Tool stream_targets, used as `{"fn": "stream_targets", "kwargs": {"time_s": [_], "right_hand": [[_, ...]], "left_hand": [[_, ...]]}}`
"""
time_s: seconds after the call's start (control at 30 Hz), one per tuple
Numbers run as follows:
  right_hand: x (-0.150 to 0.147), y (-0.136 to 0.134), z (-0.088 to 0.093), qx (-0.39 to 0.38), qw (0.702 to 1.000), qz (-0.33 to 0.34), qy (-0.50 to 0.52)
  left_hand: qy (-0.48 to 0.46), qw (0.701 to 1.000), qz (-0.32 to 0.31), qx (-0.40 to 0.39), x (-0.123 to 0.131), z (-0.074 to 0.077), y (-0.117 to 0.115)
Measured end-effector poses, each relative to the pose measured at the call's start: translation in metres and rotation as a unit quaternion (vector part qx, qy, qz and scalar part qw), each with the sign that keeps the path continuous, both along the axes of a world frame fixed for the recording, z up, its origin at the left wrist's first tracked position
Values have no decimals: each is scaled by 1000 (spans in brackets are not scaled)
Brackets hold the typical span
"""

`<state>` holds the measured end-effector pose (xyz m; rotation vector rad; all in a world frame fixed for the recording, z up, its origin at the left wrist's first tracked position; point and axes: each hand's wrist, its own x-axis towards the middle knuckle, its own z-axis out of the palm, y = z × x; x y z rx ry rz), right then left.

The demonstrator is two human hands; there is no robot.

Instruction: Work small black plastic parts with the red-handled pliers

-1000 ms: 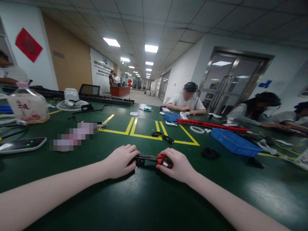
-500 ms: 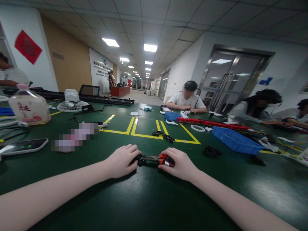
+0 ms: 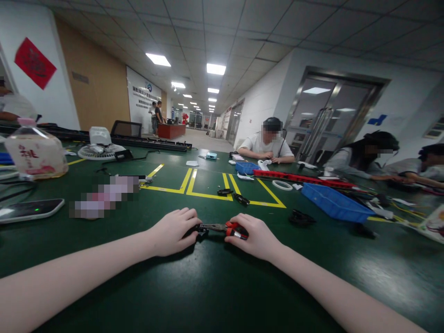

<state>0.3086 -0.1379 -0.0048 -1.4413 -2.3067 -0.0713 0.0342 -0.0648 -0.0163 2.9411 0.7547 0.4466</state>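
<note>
My left hand point(image 3: 176, 232) is closed on a small black part point(image 3: 201, 230) just above the green table point(image 3: 194, 286); the fingers cover most of it, so its kind does not show. In my right hand point(image 3: 255, 236) are red-handled needle-nose pliers point(image 3: 231, 230). Their jaws point left and meet the black part by my left fingertips. Beyond my hands two small black pieces, one a dark clip-like part point(image 3: 242, 199) and the other a similar part point(image 3: 225, 192), lie by yellow tape lines. A black bundle point(image 3: 301, 217) rests to the right.
A blue tray point(image 3: 336, 203) stands at right, near a long red strip point(image 3: 305, 178). On the left are a drink bottle point(image 3: 38, 152), a phone-like device point(image 3: 33, 210) and a white fan point(image 3: 100, 148). A person point(image 3: 267, 143) sits across the table, others at right.
The view has shifted slightly, so the table items appear a little further left. Both hands keep their hold, and the pliers stay against the black part.
</note>
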Motion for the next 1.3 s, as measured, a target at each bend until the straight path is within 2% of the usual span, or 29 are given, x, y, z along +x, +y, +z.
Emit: {"fn": "stream_targets", "kwargs": {"time_s": [0.47, 0.83, 1.3], "right_hand": [[-1, 1, 0, -1, 1000, 6, -3], [-1, 2, -1, -3, 1000, 7, -2], [3, 6, -2, -25, 999, 4, 37]], "left_hand": [[-17, 1000, -6, -6, 0, -3, 0], [-37, 997, -74, -13, 0, -2, 0], [-28, 997, -72, 10, -2, -1, 2]]}}
